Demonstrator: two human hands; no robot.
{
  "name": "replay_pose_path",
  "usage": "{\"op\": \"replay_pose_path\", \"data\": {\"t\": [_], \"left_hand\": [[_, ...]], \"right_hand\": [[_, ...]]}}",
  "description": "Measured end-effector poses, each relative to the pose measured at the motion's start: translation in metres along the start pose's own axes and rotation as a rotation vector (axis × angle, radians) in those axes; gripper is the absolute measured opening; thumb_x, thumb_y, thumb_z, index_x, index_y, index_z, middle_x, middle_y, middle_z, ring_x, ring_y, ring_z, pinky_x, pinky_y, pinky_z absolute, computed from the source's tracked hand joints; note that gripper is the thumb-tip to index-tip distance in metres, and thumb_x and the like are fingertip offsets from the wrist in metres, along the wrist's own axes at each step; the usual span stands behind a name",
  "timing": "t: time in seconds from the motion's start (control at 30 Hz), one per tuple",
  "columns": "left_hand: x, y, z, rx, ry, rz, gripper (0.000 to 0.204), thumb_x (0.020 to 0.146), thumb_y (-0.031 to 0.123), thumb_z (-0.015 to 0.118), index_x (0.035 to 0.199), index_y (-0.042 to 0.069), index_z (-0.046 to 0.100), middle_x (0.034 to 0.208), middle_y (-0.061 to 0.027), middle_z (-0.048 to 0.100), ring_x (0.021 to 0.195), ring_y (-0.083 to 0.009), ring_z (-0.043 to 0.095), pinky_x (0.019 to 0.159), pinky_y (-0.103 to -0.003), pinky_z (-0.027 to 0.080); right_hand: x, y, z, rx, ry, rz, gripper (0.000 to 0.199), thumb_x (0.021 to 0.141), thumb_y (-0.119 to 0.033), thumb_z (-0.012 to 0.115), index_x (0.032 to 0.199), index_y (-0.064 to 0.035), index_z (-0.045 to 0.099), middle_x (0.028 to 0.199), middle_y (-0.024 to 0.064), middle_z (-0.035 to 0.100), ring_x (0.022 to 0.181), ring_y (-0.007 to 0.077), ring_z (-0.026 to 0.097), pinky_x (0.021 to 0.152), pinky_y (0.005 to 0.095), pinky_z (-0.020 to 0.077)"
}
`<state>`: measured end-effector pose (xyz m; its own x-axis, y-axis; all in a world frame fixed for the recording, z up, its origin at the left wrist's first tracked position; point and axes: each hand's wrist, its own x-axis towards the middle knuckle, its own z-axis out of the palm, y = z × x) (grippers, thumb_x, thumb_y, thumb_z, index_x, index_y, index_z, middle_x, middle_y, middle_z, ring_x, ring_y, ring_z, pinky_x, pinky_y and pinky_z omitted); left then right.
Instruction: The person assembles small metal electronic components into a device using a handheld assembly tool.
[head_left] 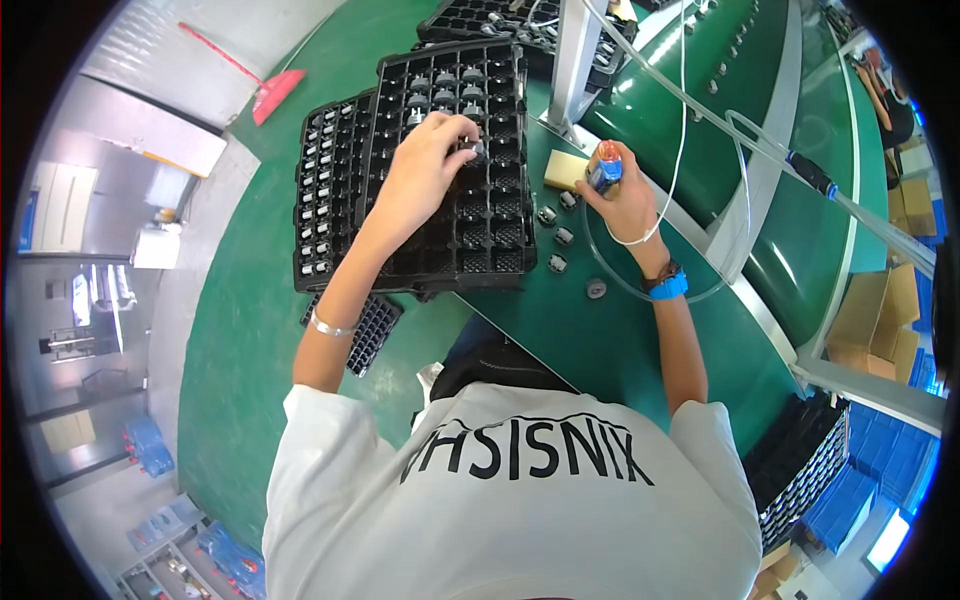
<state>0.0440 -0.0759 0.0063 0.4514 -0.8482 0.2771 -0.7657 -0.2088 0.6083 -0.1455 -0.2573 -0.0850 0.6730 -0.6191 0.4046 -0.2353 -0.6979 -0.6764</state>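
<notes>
My left hand (428,158) reaches over a black compartment tray (485,220) on the green table (560,330), its fingertips pinched on a small dark round part (474,149) in the tray's upper rows. My right hand (622,195) grips a small blue tool with an orange tip (604,166), held upright near a yellow sponge block (564,169). Several small round parts (558,238) lie loose on the table between the tray and my right hand. A thin white cord loops around my right wrist, which wears a blue band.
A second black tray (325,190) of parts lies left of the first, another tray (480,20) sits behind. A grey metal post (575,60) and clear tubing (700,105) stand at the back. A green conveyor (720,90) curves right. Stacked black trays (800,460) sit at lower right.
</notes>
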Motion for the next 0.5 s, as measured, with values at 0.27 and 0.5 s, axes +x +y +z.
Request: {"op": "replay_pose_path", "data": {"t": [0.27, 0.5], "left_hand": [[-0.042, 0.035, -0.02, -0.986, -0.118, -0.337, 0.018, 0.087, 0.008, 0.053, 0.105, 0.007, 0.047, 0.109, -0.009, 0.056, 0.097, -0.0127, 0.053, 0.086, -0.026, 0.041], [-0.088, 0.047, -0.001, -1.371, -0.034, -0.41, 0.028, 0.089, 0.015, 0.053, 0.115, 0.006, 0.044, 0.105, -0.0052, 0.054, 0.097, -0.0116, 0.053, 0.086, -0.025, 0.043]], "right_hand": [[0.004, -0.007, 0.004, -0.048, 0.042, 0.003, 0.054, 0.072, -0.025, 0.073, 0.113, -0.0008, 0.047, 0.096, 0.0147, 0.058, 0.083, 0.0282, 0.06, 0.076, 0.0314, 0.0471], [0.054, 0.061, -0.006, 0.094, 0.35, 0.155, 0.028, 0.08, -0.023, 0.063, 0.1, -0.0055, 0.054, 0.077, 0.0141, 0.06, 0.067, 0.0238, 0.061, 0.064, 0.0319, 0.0473]]}}
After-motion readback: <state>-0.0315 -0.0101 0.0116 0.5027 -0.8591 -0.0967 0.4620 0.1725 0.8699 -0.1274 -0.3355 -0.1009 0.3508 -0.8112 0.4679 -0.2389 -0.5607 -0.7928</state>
